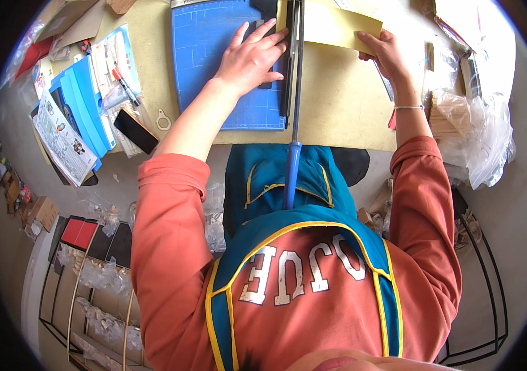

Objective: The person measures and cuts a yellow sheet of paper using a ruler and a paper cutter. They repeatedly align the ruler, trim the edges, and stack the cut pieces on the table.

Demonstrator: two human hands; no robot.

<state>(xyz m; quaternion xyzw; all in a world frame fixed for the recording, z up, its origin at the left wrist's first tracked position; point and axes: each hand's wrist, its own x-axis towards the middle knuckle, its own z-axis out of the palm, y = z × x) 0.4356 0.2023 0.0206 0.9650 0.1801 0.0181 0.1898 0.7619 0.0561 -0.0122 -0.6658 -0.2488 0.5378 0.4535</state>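
A blue guillotine paper trimmer (245, 107) lies on the table in front of me. Its long blade arm (296, 92) ends in a blue handle (292, 174) that sticks out past the table edge towards my body. My left hand (255, 58) rests palm down on the trimmer, fingers spread, the fingertips at a black guide and the rail along the blade. My right hand (381, 52) pinches the right end of a strip of yellow paper or thin card (340, 27). The strip reaches left to the blade arm, and a yellow piece also shows beyond it, near my left fingertips.
Left of the trimmer lie a smartphone (136, 131), a red-capped marker (125, 86), blue folders (80, 104) and a printed sheet (63, 134). Clear plastic bags (486, 134) and a bundle of wooden sticks (449, 113) occupy the right side. A wire rack (75, 297) stands at lower left.
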